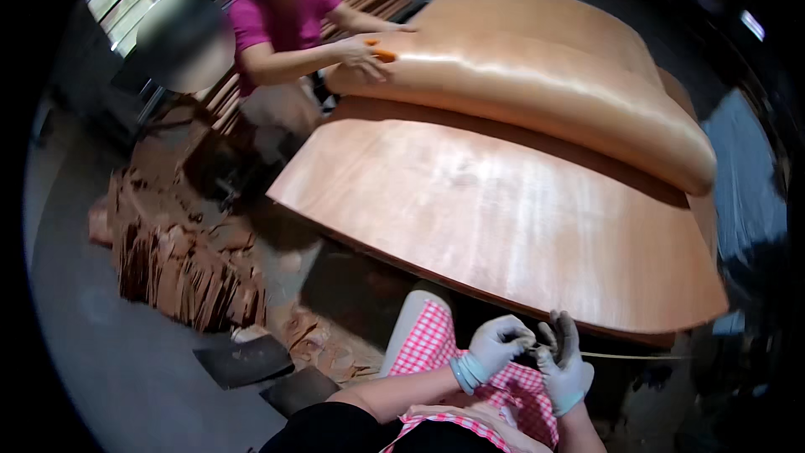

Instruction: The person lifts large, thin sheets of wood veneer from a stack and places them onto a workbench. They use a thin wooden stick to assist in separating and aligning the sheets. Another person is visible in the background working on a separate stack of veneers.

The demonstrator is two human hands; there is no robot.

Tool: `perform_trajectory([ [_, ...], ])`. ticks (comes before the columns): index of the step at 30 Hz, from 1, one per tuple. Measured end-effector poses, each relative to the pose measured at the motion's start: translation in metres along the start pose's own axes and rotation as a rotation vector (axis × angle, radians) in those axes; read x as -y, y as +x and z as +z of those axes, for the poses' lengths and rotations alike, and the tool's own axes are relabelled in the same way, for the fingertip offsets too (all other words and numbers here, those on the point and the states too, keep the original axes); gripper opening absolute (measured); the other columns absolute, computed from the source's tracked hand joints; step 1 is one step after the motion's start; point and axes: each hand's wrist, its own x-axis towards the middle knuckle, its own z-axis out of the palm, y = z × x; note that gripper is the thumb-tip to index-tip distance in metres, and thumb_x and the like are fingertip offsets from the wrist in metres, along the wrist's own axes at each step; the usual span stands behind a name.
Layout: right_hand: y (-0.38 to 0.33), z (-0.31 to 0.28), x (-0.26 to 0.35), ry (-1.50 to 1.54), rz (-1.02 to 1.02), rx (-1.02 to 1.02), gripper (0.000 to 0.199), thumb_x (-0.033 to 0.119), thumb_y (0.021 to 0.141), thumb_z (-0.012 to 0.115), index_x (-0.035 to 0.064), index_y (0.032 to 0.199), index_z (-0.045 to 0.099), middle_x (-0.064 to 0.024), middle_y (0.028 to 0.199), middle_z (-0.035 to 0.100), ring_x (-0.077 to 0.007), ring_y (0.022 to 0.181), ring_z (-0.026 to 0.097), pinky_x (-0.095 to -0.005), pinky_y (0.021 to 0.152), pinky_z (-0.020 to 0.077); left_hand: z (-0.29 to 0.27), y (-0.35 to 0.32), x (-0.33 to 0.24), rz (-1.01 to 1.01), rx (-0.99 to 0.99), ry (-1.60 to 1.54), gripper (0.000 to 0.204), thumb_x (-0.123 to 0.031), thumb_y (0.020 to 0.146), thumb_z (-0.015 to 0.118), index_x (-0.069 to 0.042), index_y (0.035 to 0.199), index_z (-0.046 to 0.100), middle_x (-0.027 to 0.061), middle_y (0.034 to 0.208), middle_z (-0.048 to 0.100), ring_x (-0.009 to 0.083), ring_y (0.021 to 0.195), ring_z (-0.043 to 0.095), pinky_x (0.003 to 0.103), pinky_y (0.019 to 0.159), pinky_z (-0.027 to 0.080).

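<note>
My left hand [496, 346], in a pale glove with a light green cuff, is pinched closed in front of my checked apron. What its fingertips hold is too small to make out. Close beside it, my right hand [566, 372], gloved and darkened at the fingers, has its thumb and fingers bent together. A narrow pale strip [633, 356] runs from this hand out to the right. Both hands are just off the near edge of a broad stack of wood veneer sheets [486, 201]. A large veneer sheet [537, 88] is curled back over the stack's far half.
At the far left, a co-worker in a magenta top [281, 33] has both hands on the curled sheet, with an orange object in one. Broken veneer scraps [184, 268] stand in a pile on the left floor. Dark flat pieces [243, 361] lie nearby. Bluish plastic sheeting [746, 168] hangs at right.
</note>
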Motion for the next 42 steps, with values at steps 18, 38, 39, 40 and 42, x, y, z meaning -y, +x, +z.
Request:
perform_trajectory([
  [18, 0.064, -0.154, -0.02, -1.094, 0.296, 0.018, 0.016, 0.012, 0.086, 0.063, -0.004, 0.09, 0.065, -0.014, 0.077, 0.066, -0.0213, 0.073, 0.063, -0.0336, 0.069, 0.0498, -0.492, 0.068, -0.156, -0.281, -0.983, 1.339, 0.026, -0.017, 0.076, 0.073, 0.0, 0.095, 0.07, 0.0174, 0.092, 0.069, 0.026, 0.083, 0.069, 0.034, 0.076, 0.052],
  [38, 0.098, -0.135, -0.02, -1.301, 0.372, 0.157, 0.035, 0.032, 0.084, 0.063, -0.0021, 0.092, 0.067, -0.0243, 0.088, 0.066, -0.0337, 0.083, 0.066, -0.0405, 0.074, 0.0499, -0.549, 0.05, -0.149, -0.16, -1.104, 0.953, 0.027, -0.009, 0.076, 0.072, 0.002, 0.1, 0.067, 0.0118, 0.092, 0.069, 0.0213, 0.083, 0.063, 0.035, 0.078, 0.051],
  [39, 0.096, -0.148, -0.023, -1.389, 0.46, 0.158, 0.038, 0.035, 0.083, 0.063, -0.0017, 0.094, 0.067, -0.0242, 0.091, 0.066, -0.0345, 0.087, 0.066, -0.0403, 0.076, 0.0499, -0.542, 0.057, -0.15, -0.17, -1.037, 0.782, 0.034, -0.01, 0.077, 0.073, 0.005, 0.106, 0.063, 0.0153, 0.099, 0.067, 0.0221, 0.088, 0.062, 0.036, 0.081, 0.051],
  [40, 0.089, -0.155, -0.018, -1.368, 0.494, 0.092, 0.041, 0.037, 0.083, 0.064, -0.0011, 0.095, 0.067, -0.0239, 0.092, 0.067, -0.0344, 0.088, 0.066, -0.0404, 0.078, 0.0499, -0.516, 0.072, -0.146, -0.157, -1.106, 0.728, 0.052, -0.01, 0.077, 0.075, 0.008, 0.12, 0.054, 0.0186, 0.11, 0.063, 0.0236, 0.095, 0.06, 0.037, 0.085, 0.049],
  [42, 0.103, -0.165, -0.031, -1.404, 0.473, 0.135, 0.043, 0.039, 0.081, 0.066, -0.001, 0.096, 0.068, -0.0236, 0.093, 0.067, -0.0356, 0.09, 0.065, -0.0417, 0.079, 0.0497, -0.559, 0.042, -0.154, -0.101, -1.175, 0.714, 0.072, -0.013, 0.077, 0.077, 0.006, 0.135, 0.04, 0.0181, 0.125, 0.057, 0.0263, 0.108, 0.056, 0.038, 0.096, 0.045],
])
